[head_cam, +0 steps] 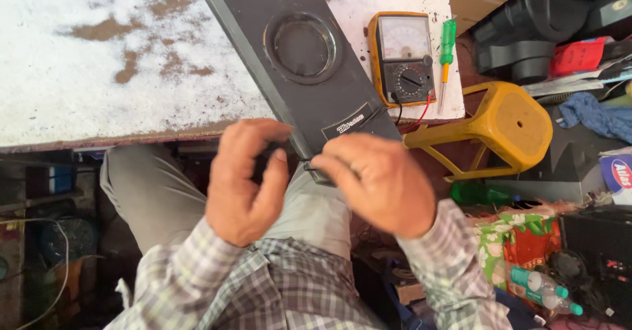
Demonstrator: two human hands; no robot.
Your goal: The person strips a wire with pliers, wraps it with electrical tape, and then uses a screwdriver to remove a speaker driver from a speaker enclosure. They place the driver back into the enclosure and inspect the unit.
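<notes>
With the long black speaker panel [309,73] running from twelve o'clock down to his lap, his left hand [247,182] curls at its near end, grip unclear, while the right hand [378,182] pinches something small and dark there, so I'd steady the panel first.

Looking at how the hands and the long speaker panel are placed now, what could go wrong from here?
1. The black speaker panel overhangs the table edge; only the left hand and right hand steady its end, so it might slide off.
2. The multimeter sits close beside it, leads trailing; a shifting panel could drag it and the green screwdriver off.
</notes>
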